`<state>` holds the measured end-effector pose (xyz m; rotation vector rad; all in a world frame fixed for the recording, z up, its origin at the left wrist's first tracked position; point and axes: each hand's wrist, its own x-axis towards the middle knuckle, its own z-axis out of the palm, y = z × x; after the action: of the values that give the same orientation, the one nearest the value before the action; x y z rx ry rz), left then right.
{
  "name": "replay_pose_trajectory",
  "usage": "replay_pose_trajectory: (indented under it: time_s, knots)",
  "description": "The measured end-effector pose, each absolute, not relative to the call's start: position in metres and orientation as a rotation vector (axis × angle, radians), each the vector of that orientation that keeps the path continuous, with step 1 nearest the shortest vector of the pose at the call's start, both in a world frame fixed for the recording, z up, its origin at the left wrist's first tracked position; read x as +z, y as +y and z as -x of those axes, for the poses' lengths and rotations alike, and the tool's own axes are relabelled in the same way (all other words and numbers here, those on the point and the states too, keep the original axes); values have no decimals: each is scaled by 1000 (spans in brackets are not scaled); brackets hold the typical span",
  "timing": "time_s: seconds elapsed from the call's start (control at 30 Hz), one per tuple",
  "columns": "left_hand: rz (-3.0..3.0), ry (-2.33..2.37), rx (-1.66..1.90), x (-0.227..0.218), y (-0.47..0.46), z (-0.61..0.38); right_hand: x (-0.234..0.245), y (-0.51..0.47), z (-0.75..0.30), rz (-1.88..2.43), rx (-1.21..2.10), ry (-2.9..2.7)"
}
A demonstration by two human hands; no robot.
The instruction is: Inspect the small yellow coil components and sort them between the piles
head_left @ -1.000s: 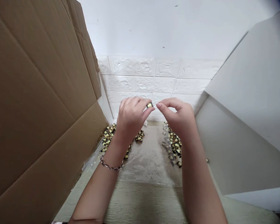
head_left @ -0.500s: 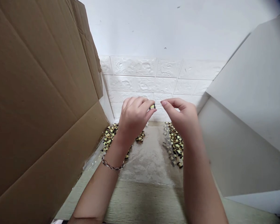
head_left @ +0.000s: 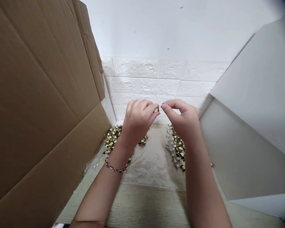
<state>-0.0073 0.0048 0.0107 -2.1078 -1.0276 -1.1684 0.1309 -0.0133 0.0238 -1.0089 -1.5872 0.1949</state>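
My left hand [head_left: 137,122] is raised above the table, pinching a small yellow-and-black part [head_left: 157,109] between thumb and fingertips. My right hand [head_left: 184,120] faces it with thumb and forefinger pinched together at the same part; the fingertips of both hands meet there. A chain bracelet [head_left: 114,167] circles my left wrist. Below the hands lie two heaps of the same small parts: a left pile [head_left: 112,139] and a right pile [head_left: 178,148].
A clear plastic sheet [head_left: 149,164] covers the pale wood table [head_left: 144,205]. A tall brown cardboard panel [head_left: 38,110] walls off the left. A white board [head_left: 251,120] closes the right. A white brick-pattern wall [head_left: 156,79] stands behind.
My right hand has moved left until its fingertips reach the small part held by my left hand. The left hand has shifted slightly to the right.
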Motion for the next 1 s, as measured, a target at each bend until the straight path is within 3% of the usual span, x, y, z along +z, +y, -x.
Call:
replay_pose_trajectory:
  time_s: [1.0]
  knots:
    - [2122, -1051, -1197, 13, 3, 13, 27, -17, -150, 1138, 49, -1566]
